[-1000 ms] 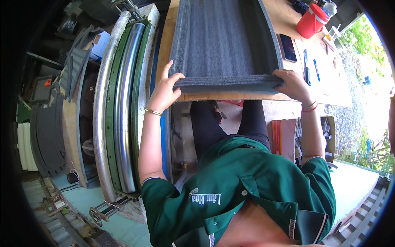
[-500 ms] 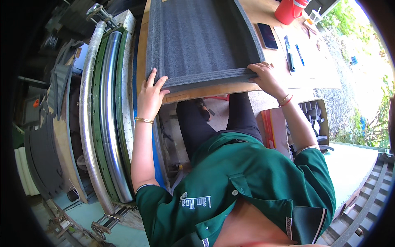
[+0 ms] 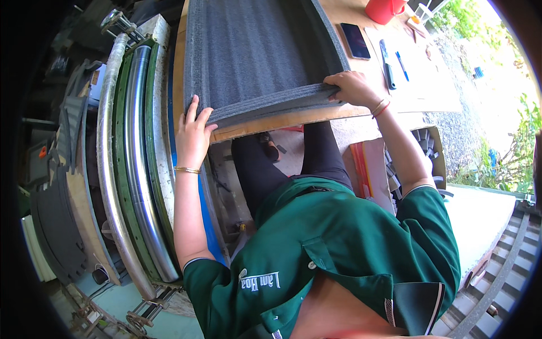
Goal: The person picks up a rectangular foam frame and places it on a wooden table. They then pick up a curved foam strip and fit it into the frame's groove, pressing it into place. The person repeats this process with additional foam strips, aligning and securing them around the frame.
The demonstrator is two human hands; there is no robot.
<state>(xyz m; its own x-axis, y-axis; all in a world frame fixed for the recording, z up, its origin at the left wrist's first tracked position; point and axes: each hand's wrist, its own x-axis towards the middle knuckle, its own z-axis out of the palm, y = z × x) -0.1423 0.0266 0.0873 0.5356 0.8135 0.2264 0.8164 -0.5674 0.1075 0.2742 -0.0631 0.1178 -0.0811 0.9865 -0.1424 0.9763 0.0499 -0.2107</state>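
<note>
A shallow grey foam tray (image 3: 259, 51) with raised walls lies in front of me on a wooden table. My left hand (image 3: 193, 138) rests at its near left corner. Its fingers are apart, with the fingertips against the outside of the foam. At the near right corner, my right hand (image 3: 357, 90) has its fingers bent over the top of the near wall (image 3: 271, 107) and grips it. The underside of that grip is partly hidden. The near wall bows slightly between my hands, close to the table's front edge.
Right of the tray lie a phone (image 3: 355, 40), a knife (image 3: 388, 65) and a blue pen (image 3: 402, 66); a red bucket (image 3: 385, 10) stands beyond. A machine with long metal rollers (image 3: 141, 164) is at my left. A box of grey pieces (image 3: 426, 144) sits below right.
The whole view has shifted a little, so the table and tray appear farther left. The near wall's right end looks slightly raised under my right hand. My left hand stays at its corner.
</note>
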